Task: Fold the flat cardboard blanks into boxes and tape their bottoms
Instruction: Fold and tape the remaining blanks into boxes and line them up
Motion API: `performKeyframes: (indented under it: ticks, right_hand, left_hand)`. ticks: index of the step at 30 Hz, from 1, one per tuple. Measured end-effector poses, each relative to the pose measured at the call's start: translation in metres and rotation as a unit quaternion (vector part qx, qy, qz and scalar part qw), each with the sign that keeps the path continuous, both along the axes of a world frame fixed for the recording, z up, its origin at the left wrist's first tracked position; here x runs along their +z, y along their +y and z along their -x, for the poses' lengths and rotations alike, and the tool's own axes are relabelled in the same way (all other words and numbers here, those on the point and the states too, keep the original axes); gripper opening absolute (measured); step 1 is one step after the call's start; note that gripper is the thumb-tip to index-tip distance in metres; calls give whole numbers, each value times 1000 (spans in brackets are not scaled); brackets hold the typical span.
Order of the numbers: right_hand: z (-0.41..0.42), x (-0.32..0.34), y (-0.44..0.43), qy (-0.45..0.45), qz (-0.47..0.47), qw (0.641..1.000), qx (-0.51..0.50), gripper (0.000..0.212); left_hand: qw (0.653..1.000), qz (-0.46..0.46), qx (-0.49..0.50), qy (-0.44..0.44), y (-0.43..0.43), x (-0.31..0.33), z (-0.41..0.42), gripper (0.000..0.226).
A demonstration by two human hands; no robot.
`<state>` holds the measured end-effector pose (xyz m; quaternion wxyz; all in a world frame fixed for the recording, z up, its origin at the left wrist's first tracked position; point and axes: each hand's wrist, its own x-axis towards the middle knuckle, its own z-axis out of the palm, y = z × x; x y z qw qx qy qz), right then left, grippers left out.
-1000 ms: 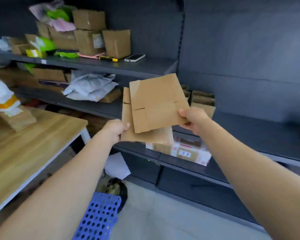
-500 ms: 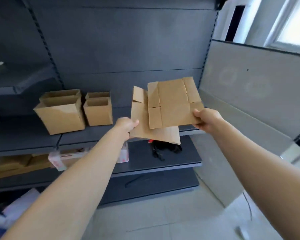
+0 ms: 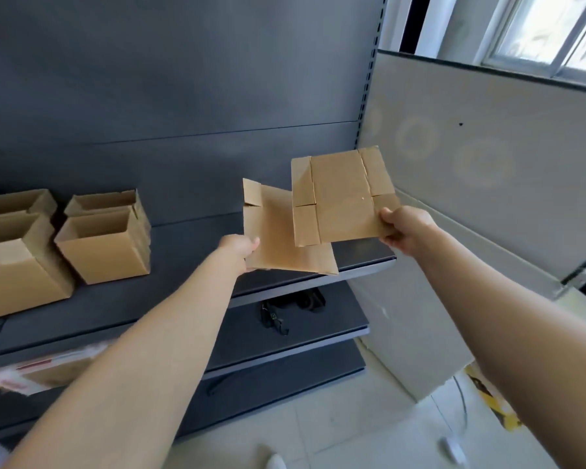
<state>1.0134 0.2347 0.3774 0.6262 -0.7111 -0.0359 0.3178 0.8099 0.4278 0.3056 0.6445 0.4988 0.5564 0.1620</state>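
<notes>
Back: dark grey metal shelving unit. Left end of its middle shelf: large open-topped brown cardboard box, with a smaller open-topped brown cardboard box just beside it. Both blanks are held in the air over that shelf's right front corner. The lower flat brown cardboard blank is pinched at its left edge by the left hand, thumb on top, fingers hidden underneath. The upper flat brown cardboard blank overlaps it. The right hand grips its lower right corner, thumb on top, fingers curled under.

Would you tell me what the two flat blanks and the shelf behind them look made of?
Right blank and left blank: brown cardboard, matte, likely corrugated, with creased score lines and cut slots. Shelf: probably painted metal, being dark grey, smooth and thin-edged.
</notes>
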Motion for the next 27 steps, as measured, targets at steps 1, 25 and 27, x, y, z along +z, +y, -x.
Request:
performKeyframes:
  ticks: [1,25,27]
  right_hand:
    - [-8,-3,10,-1,3,1000,0,22]
    - [-128,-65,122,67,80,985,140,16]
    - [-133,-68,128,73,84,981,158,8]
  left_hand:
    - [1000,5,-2,9,11,-6,-8,39]
    - [976,29,172,129,74,-77,-60,44]
    - [970,7,203,135,72,-80,-63,46]
